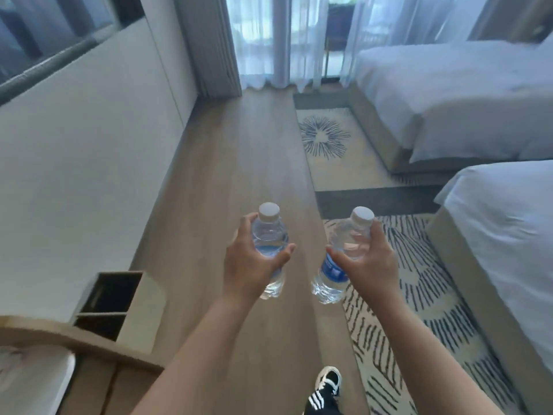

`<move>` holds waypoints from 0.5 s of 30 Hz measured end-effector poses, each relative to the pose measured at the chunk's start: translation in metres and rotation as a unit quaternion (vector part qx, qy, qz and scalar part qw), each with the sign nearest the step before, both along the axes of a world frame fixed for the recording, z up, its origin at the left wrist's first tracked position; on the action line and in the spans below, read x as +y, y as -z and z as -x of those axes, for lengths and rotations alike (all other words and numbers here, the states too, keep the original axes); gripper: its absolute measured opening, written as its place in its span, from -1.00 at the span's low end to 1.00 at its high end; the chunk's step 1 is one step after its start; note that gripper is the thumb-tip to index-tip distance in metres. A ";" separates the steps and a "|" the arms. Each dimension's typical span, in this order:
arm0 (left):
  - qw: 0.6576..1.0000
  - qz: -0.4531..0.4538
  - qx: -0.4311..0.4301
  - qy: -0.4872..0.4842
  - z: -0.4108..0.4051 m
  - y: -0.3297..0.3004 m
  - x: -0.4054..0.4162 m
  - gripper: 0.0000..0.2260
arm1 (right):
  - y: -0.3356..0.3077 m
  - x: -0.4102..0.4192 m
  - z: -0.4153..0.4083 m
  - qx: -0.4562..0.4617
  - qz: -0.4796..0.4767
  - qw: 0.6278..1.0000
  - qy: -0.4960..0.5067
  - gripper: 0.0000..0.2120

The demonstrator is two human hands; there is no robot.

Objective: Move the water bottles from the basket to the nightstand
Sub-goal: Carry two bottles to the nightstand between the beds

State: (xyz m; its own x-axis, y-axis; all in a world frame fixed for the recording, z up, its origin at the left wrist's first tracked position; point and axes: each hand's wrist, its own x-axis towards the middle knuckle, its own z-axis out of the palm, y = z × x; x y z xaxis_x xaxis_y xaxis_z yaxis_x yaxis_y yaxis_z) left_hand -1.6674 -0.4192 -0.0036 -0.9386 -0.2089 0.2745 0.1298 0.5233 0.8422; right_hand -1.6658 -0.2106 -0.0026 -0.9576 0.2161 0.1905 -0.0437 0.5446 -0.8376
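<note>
I carry two clear water bottles with white caps and blue labels above a wooden floor. My left hand (251, 265) is wrapped around the left bottle (269, 232), which stands nearly upright. My right hand (369, 259) grips the right bottle (333, 274) around its upper half; it tilts with the cap to the upper right. The two bottles are a little apart, side by side. No basket and no nightstand appear in the view.
Two white beds stand on the right, one near (508, 235) and one far (449, 91), with patterned rugs (413, 310) beside them. A low wooden cabinet (119, 307) sits at the lower left against a white wall. Sheer curtains (284, 40) hang ahead. My shoe (327, 384) is on the floor.
</note>
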 end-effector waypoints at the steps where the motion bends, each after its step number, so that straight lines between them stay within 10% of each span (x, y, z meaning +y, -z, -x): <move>1: 1.000 0.001 0.001 0.013 0.020 0.002 0.018 -0.41 | 0.001 0.018 0.013 0.002 -0.004 1.000 0.014 -0.45; 15: 0.988 -0.005 -0.004 0.151 0.249 0.003 0.197 -0.38 | -0.002 0.214 0.168 0.006 -0.013 0.988 0.154 -0.44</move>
State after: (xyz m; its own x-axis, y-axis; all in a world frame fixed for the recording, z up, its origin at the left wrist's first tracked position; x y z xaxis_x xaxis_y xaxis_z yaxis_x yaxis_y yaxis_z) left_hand -1.9162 -0.2218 -0.0066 -0.9607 0.0789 0.2663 0.2724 0.4538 0.8485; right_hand -1.8342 0.0039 -0.0002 -0.8449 0.4922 0.2096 0.1183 0.5540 -0.8241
